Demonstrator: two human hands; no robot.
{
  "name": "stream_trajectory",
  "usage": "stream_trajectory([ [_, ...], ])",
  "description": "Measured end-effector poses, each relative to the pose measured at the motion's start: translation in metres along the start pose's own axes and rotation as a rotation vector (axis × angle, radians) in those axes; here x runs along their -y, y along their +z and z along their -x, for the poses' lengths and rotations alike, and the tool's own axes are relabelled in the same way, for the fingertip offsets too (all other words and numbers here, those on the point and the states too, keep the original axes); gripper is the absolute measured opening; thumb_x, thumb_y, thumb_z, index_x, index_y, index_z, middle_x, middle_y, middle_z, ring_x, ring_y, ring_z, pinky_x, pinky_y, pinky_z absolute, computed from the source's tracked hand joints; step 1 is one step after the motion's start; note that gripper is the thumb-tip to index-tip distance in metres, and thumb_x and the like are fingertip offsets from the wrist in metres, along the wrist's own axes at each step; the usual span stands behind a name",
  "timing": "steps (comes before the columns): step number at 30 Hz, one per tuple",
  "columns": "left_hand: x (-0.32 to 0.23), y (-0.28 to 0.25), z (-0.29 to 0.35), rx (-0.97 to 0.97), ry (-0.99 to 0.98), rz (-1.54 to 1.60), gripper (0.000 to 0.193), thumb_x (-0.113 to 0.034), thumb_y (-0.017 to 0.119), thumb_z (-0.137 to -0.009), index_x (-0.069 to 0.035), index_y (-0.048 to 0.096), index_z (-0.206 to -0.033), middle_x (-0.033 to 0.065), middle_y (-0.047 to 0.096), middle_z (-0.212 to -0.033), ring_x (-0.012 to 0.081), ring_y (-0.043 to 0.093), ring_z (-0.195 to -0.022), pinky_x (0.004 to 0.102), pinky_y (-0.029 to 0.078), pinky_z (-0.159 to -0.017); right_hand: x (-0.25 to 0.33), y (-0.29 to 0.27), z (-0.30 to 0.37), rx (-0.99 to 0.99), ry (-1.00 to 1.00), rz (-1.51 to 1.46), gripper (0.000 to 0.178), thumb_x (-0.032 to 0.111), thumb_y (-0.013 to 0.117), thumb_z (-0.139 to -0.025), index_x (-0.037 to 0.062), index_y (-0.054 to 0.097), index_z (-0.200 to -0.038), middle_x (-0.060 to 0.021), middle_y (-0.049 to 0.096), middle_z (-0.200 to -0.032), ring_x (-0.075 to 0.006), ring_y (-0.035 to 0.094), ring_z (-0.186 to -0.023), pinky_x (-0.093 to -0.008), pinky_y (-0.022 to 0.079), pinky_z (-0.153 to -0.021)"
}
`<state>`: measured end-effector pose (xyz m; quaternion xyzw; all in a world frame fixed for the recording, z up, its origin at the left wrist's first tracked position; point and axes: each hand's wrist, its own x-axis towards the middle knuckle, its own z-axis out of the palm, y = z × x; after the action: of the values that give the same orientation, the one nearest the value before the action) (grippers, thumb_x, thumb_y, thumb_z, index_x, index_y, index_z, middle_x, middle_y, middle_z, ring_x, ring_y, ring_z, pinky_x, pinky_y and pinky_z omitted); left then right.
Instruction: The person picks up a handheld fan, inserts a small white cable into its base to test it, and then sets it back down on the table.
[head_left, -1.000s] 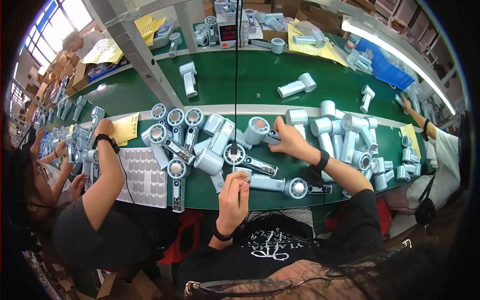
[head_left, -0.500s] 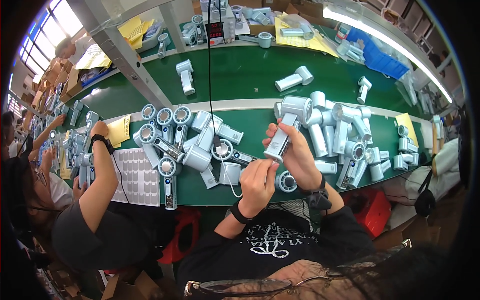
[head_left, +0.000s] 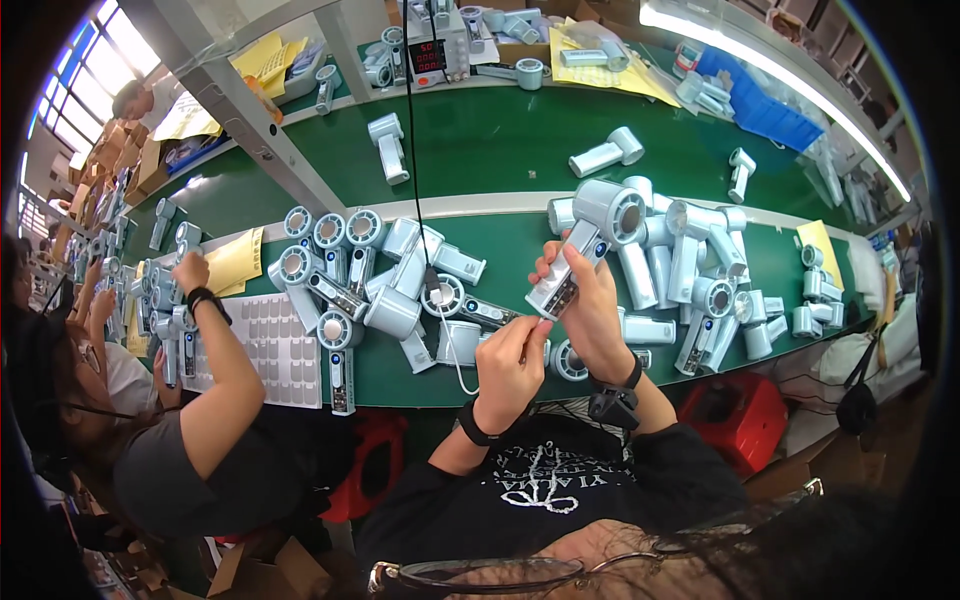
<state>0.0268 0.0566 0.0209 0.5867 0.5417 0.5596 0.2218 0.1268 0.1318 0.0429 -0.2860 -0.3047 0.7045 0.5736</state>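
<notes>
My right hand [head_left: 592,300] is wrapped round the handle of a pale blue handheld fan [head_left: 608,212]. The fan is tilted, its round head up and away from me, and the handle's dark, see-through lower side shows. At the handle's bottom end my left hand [head_left: 508,368] pinches with thumb and forefinger. A white charging cable [head_left: 456,352] loops from a black connector [head_left: 433,282] to the left hand, whose fingers hide its end. Several similar fans [head_left: 393,312] lie piled left of my hands, and another pile [head_left: 690,250] lies to the right.
A white sheet with grey pads [head_left: 285,340] lies at the left, beside a co-worker's arm [head_left: 225,360]. Beyond a pale rail [head_left: 480,206], spaced fans [head_left: 610,152] lie on a green surface [head_left: 480,140]. A black cord [head_left: 414,150] hangs down before a display box [head_left: 430,55].
The fan in my right hand has turned, bringing its head's round face and the handle's dark side into view. Fans beyond the rail have shifted right. The co-worker's arm has moved.
</notes>
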Motion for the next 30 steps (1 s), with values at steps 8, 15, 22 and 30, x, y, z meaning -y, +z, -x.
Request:
stream_trajectory([
  [8,0.005,-0.016,-0.002,0.107,-0.104,0.144,0.012,-0.006,0.061,-0.088,0.004,0.061,-0.081,0.0079,0.058,-0.063,0.0116,0.048,-0.05,0.026,0.036,-0.047,-0.009,-0.013,0.006,0.238,0.002,-0.125,0.063,0.009,0.05,-0.08,0.0058,0.025,-0.137,-0.0119,0.043,-0.112,-0.0217,0.05,-0.1,-0.0401,0.043,-0.092],
  [15,0.003,-0.017,-0.002,0.097,-0.101,0.099,0.01,-0.004,0.061,-0.088,0.004,0.06,-0.083,0.0101,0.06,-0.064,0.0148,0.051,-0.05,0.027,0.038,-0.047,-0.009,-0.008,0.005,0.283,-0.124,0.026,0.071,0.009,0.05,-0.08,0.0058,0.015,-0.142,-0.0112,0.041,-0.115,-0.0203,0.049,-0.101,-0.0375,0.043,-0.091],
  [22,0.002,-0.023,-0.007,0.126,-0.1,0.141,0.011,-0.005,0.062,-0.087,0.004,0.059,-0.081,0.0098,0.059,-0.063,0.0177,0.053,-0.049,0.0279,0.038,-0.047,-0.02,-0.006,0.003,0.309,-0.196,0.259,0.071,0.006,0.052,-0.08,0.0052,0.015,-0.141,-0.0096,0.04,-0.116,-0.0186,0.048,-0.1,-0.0361,0.042,-0.09],
  [30,0.03,-0.041,-0.005,0.209,-0.271,0.164,0.012,-0.006,0.061,-0.088,0.003,0.061,-0.081,0.0135,0.064,-0.081,0.0178,0.062,-0.065,0.0269,0.045,-0.059,-0.014,0.009,-0.006,0.506,-0.17,0.44,0.07,0.012,0.058,-0.086,0.0049,0.015,-0.142,-0.0112,0.039,-0.124,-0.0213,0.047,-0.109,-0.0376,0.041,-0.094],
])
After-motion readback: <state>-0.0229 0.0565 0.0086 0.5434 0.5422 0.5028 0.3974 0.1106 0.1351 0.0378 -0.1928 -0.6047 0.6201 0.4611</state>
